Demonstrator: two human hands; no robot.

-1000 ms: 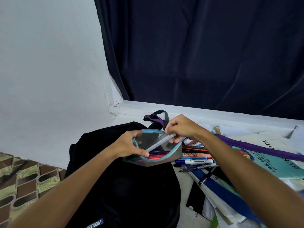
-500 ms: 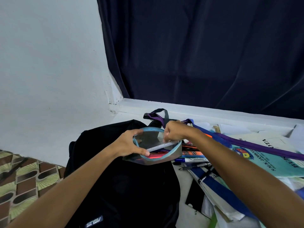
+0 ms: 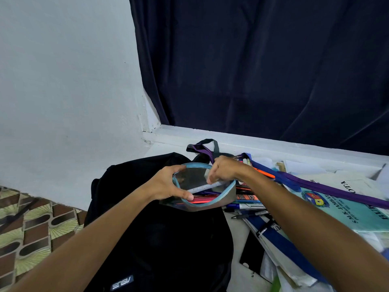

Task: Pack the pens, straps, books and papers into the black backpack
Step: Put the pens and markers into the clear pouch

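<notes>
A black backpack (image 3: pixel 160 239) lies flat in front of me. Above its top, my left hand (image 3: pixel 168 183) grips the rim of a clear pencil pouch (image 3: pixel 225 199) with a light-blue zip edge, holding it open. Red and purple pens (image 3: pixel 202 200) lie inside. My right hand (image 3: pixel 224 169) pinches a pale ruler-like stick (image 3: pixel 205 187) that slants down into the pouch. Loose pens (image 3: pixel 246 206) lie just right of the pouch. Purple (image 3: pixel 328 189) and blue straps (image 3: pixel 288 247), a teal book (image 3: pixel 347 209) and papers (image 3: pixel 305 166) spread to the right.
A white wall stands on the left and a dark curtain (image 3: pixel 263 70) hangs behind a white ledge (image 3: pixel 252 142). A patterned mat (image 3: pixel 31 226) covers the floor at lower left. A black flat object (image 3: pixel 252 256) lies among the papers.
My right hand has pushed the pale stick lower into the pouch, from steeply angled to nearly flat. The left hand has kept its hold on the pouch rim.
</notes>
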